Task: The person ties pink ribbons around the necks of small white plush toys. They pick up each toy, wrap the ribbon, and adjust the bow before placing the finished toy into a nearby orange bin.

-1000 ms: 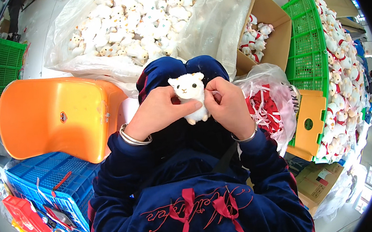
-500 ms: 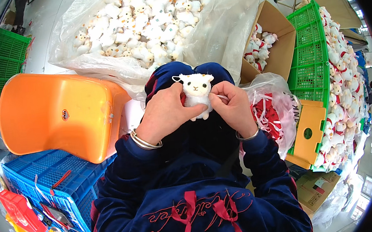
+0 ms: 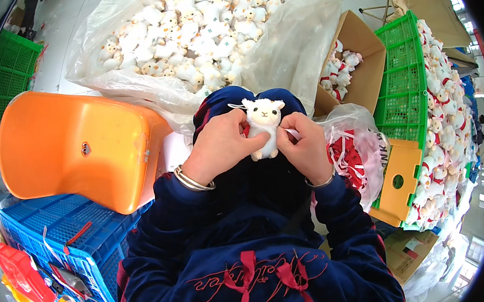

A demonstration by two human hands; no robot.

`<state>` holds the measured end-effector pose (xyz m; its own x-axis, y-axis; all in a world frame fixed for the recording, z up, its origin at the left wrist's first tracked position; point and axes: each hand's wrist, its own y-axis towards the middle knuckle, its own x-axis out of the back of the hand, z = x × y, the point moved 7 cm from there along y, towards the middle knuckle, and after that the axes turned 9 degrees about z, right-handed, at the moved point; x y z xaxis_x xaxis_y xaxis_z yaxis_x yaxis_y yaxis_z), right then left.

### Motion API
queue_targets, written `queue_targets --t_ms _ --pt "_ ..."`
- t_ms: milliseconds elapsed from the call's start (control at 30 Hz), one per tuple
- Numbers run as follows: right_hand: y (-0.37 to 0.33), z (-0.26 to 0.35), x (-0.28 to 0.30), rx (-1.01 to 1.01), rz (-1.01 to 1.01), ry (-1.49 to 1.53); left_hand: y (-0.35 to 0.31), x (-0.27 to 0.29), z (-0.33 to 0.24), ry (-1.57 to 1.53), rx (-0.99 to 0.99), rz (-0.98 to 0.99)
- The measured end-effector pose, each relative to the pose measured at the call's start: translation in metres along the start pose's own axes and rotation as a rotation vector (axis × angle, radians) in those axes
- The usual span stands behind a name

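A small white plush lamb (image 3: 264,126) is held upright in front of my chest, facing the camera. My left hand (image 3: 221,147) grips its left side, thumb pressed against the body. My right hand (image 3: 307,143) pinches its right side with fingertips. Both wrists carry silver bangles. My dark blue sleeves come up from the lower edge. Below the toy my dark blue lap is visible.
A big clear plastic bag (image 3: 300,37) full of the same white plush lambs lies ahead. An orange plastic chair (image 3: 74,149) is at my left, above a blue crate (image 3: 54,232). A cardboard box (image 3: 364,71), green crates (image 3: 402,91) and a bag of red ribbons (image 3: 350,156) stand at right.
The lamb and both hands have stayed together with small finger shifts on the toy; the view has tilted slightly, so the scene sits a little lower and to the right.
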<state>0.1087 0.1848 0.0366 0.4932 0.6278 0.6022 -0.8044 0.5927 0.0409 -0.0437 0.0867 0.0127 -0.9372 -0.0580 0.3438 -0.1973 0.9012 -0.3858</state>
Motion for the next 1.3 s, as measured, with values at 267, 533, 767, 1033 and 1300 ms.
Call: queue_targets --t_ms 267,533,767,1033,1300 --pt "0.003 -0.001 -0.008 -0.072 0.110 0.229 -0.001 -0.001 0.005 0.024 -0.061 -0.058" --pt "0.000 -0.007 -0.006 -0.063 0.156 0.266 -0.002 -0.001 0.004 -0.050 -0.087 -0.077" --pt "-0.003 -0.012 -0.003 -0.155 0.176 0.437 -0.007 -0.006 -0.003 -0.135 -0.119 -0.077" --pt "0.003 -0.003 -0.003 0.021 0.059 0.234 0.000 -0.007 -0.005 -0.196 -0.235 -0.070" --pt "0.012 -0.006 -0.003 0.021 0.023 0.230 0.006 -0.002 0.002 -0.276 -0.187 -0.156"
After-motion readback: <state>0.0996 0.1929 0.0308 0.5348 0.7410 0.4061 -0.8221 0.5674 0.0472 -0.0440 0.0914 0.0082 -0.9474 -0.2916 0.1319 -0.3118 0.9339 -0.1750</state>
